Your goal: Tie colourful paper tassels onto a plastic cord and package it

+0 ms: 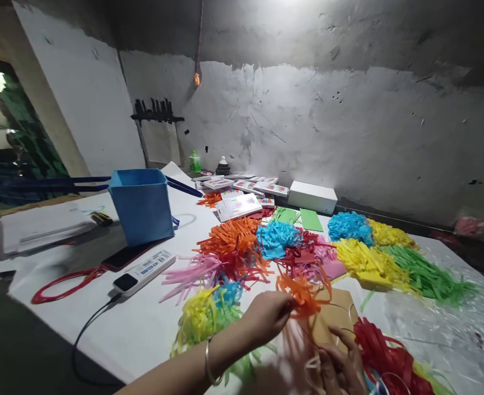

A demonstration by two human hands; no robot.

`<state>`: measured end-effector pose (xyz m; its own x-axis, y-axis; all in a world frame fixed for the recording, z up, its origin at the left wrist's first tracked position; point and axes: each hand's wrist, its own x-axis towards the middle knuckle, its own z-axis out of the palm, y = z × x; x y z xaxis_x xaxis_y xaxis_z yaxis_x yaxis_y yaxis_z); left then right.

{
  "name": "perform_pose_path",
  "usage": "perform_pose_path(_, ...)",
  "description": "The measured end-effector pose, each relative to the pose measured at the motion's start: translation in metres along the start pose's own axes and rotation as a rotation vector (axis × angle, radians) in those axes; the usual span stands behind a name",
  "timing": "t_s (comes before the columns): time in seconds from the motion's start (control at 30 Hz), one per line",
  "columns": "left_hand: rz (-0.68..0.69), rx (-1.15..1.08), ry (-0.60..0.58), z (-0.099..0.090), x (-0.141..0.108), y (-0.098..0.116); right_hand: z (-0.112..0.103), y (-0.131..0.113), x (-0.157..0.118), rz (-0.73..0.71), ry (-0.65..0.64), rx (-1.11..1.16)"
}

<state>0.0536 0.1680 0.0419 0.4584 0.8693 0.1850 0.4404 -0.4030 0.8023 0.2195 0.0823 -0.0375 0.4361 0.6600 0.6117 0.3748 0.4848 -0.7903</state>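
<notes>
My left hand (269,315), with a bangle on the wrist, is closed in a pinch on a bunch of orange paper fringe (303,296), a tassel of thin strips. Close to it on the right, my right hand (341,365) has its fingers curled in at the near side of a brown card (341,307). A thin string seems to run from the orange tassel down to these fingers; blur hides the exact grip. Yellow and green tassels (203,318) lie left of my hands, and a red tassel (386,356) lies to the right.
Heaped tassels spread behind my hands, among them blue (279,238), yellow (369,263) and green (427,274). Flat printed boxes (240,206) and a white box (313,196) stand by the wall. On the left are a blue bin (141,208) and a cabled white device (145,272).
</notes>
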Motion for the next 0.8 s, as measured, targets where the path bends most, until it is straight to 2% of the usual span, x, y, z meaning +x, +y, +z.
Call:
perform_pose_path(0.17, 0.049, 0.017, -0.078, -0.008, -0.050, 0.017, 0.008, -0.029, -0.008, 0.187, -0.279, 0.164)
perform_pose_path(0.33, -0.013, -0.296, 0.009, -0.017, -0.072, 0.023, 0.012, -0.050, -0.029, 0.371, -0.284, 0.353)
perform_pose_path(0.43, -0.025, -0.572, -0.007, -0.009, -0.080, 0.025, 0.016, -0.059, -0.040, 0.409, -0.294, 0.372)
perform_pose_path(0.5, -0.079, -0.785, -0.032, 0.000, -0.084, 0.024, 0.018, -0.063, -0.046, 0.406, -0.307, 0.337)
perform_pose_path(0.57, -0.189, -1.002, -0.043, 0.010, -0.088, 0.021, 0.016, -0.067, -0.049, 0.388, -0.276, 0.274)
perform_pose_path(0.67, -0.331, -1.289, -0.059, 0.021, -0.093, 0.016, 0.004, -0.072, -0.047, 0.321, -0.090, 0.119)
perform_pose_path(0.73, -0.376, -1.415, -0.065, 0.024, -0.096, 0.016, -0.005, -0.077, -0.044, 0.275, 0.048, -0.016)
perform_pose_path(0.8, -0.421, -1.494, -0.070, 0.024, -0.098, 0.020, -0.011, -0.084, -0.042, 0.233, 0.102, -0.144)
